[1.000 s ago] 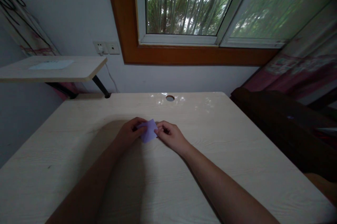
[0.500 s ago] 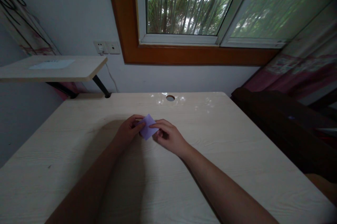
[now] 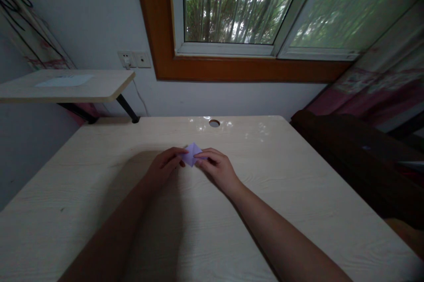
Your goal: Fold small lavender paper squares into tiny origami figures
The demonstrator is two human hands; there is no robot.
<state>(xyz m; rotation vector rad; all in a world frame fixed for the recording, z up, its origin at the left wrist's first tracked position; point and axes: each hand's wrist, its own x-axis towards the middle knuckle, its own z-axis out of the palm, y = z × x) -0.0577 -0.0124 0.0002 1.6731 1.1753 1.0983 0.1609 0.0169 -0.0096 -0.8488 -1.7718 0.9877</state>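
Observation:
A small purple folded paper (image 3: 192, 154) is held between my two hands over the pale wooden table (image 3: 212, 229). Its outline is a diamond with one corner toward the window. My left hand (image 3: 164, 162) is closed on the paper's left corner, fingers on top. On the right corner, my right hand (image 3: 218, 165) pinches with thumb and fingers. The paper's underside and the tips beneath it are hidden.
A raised shelf (image 3: 115, 89) on black legs stands at the table's back left. A round cable hole (image 3: 214, 123) lies near the back edge. Behind are a wall socket (image 3: 126, 59) and a window with a wooden frame (image 3: 245, 70). Dark furniture (image 3: 347, 149) flanks the right.
The paper has shifted slightly right and turned, its faces now paler and more diamond-shaped. My left fingers have moved onto its left corner; my right hand has moved slightly right.

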